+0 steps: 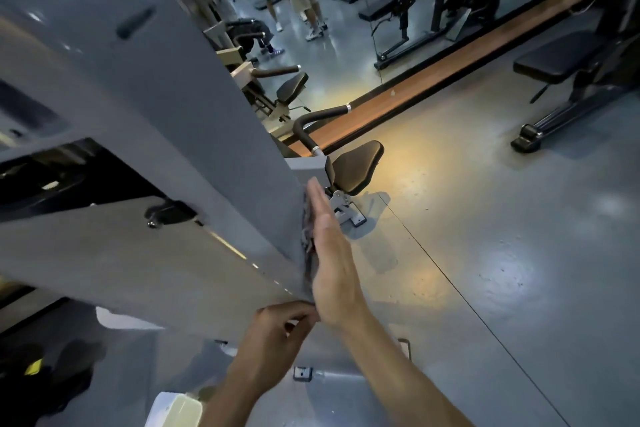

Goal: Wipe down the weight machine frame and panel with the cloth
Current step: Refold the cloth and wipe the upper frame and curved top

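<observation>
Frame (180,107) seen as matt grey painted metal; cloth (309,239) soft, crumpled fabric; floor (485,253) glossy, speckled; seat (356,166) smooth padded vinyl.

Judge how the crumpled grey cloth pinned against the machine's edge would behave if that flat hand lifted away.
The crumpled grey cloth is probably floppy: it bunches in folds under the flat right hand. Likely light, it may sag or slip down the grey metal frame edge, unless the left hand holds its lower end.

1 head cam; looks fwd and down, close on the machine frame (221,135); gym floor (485,253) beyond.
</observation>
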`<state>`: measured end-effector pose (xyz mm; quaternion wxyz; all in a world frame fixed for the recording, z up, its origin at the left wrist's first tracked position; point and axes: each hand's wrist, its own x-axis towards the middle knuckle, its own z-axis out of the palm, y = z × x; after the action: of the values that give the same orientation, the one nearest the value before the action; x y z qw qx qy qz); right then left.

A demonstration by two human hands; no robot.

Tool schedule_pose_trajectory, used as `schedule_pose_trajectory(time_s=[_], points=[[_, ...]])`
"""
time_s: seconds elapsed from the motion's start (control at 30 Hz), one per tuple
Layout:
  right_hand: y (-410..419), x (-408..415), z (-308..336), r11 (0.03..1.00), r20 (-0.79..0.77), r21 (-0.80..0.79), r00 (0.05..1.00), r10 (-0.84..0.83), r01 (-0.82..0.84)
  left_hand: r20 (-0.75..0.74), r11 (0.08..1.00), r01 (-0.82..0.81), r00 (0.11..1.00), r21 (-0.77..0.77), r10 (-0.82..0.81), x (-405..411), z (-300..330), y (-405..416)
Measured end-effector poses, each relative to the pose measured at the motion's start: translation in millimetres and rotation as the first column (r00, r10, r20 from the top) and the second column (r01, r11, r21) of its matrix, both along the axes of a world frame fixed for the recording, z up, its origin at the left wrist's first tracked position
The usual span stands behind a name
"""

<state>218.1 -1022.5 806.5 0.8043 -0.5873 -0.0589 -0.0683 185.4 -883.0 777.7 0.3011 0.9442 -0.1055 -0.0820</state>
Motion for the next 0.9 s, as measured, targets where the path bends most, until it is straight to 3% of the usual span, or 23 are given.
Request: schedule_pose_trajectory(time_s=[0.07, 0.13, 0.23, 0.33, 0.5, 0.6, 0.67, 0.8, 0.9], points=[[7.2, -15.4, 8.3, 0.997, 0.118, -0.063, 0.992, -0.040, 0.047, 0.011, 1.000, 0.024, 1.000, 0.009, -0.024, -0.8, 1.9, 0.9], [12.9, -31.9, -17.1, 0.989, 0.122, -0.082, 0.986, -0.112, 0.122, -0.001, 0.999, 0.049, 0.999, -0.024, -0.049, -0.6, 0.1, 5.1], [19.8, -53.3, -66.2, 0.982, -0.060, -0.089, 0.983, -0.175, 0.170, -0.005, 0.994, 0.067, 0.998, -0.080, -0.068, -5.8, 2.7, 10.5], [26.5, -63.9, -68.0, 0.974, -0.158, -0.124, 0.965, -0.209, 0.191, 0.022, 0.985, 0.055, 0.998, -0.166, -0.052, -11.0, 7.4, 17.6], [41.7, -62.7, 15.6, 0.932, 0.067, -0.200, 0.953, -0.294, 0.302, 0.101, 0.975, 0.050, 0.995, -0.216, -0.029, -18.7, 22.2, 35.1], [48.8, -62.1, 19.3, 0.911, 0.182, -0.180, 0.923, -0.339, 0.370, 0.096, 0.962, 0.041, 0.995, -0.270, -0.015, -23.4, 27.7, 44.7], [50.3, -64.6, -9.3, 0.902, 0.131, -0.193, 0.921, -0.367, 0.387, 0.061, 0.949, 0.011, 0.998, -0.315, 0.009, -28.6, 27.7, 50.5], [48.6, -76.8, -58.5, 0.916, -0.141, -0.249, 0.924, -0.355, 0.314, 0.032, 0.927, -0.029, 0.999, -0.374, 0.044, -40.8, 23.3, 64.4], [46.9, -71.3, -44.8, 0.906, -0.121, -0.282, 0.925, -0.360, 0.315, 0.015, 0.922, -0.041, 0.999, -0.384, 0.051, -47.4, 18.9, 73.7]])
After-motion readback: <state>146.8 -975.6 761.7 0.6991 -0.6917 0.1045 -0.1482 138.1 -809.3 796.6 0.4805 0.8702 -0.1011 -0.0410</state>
